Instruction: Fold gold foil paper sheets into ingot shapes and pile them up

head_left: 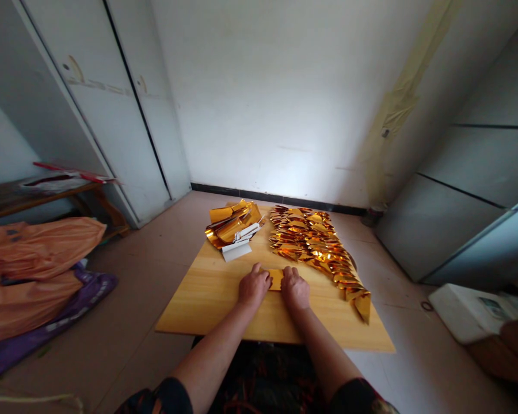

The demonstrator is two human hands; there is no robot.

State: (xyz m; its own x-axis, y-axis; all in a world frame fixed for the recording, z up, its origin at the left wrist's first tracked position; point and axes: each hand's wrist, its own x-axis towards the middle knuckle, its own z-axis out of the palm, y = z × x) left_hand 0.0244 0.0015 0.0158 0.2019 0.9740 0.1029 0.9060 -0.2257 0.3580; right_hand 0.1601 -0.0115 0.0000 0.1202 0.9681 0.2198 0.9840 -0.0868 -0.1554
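A small sheet of gold foil paper point(276, 280) lies on the wooden board between my hands. My left hand point(254, 284) is closed on its left edge, and my right hand point(295, 287) grips the right edge. Beyond my left hand is a loose pile of gold foil sheets point(231, 227), several showing white undersides. To the right, rows of folded gold foil pieces point(306, 236) overlap one another, trailing toward the board's right front corner.
The wooden board point(207, 305) stands before me, close to a white wall point(276, 115). A cabinet point(90, 86) rises at the left, with orange and purple bags point(38, 264) on that side. A grey cabinet point(466, 190) and a white box point(466, 313) are at the right.
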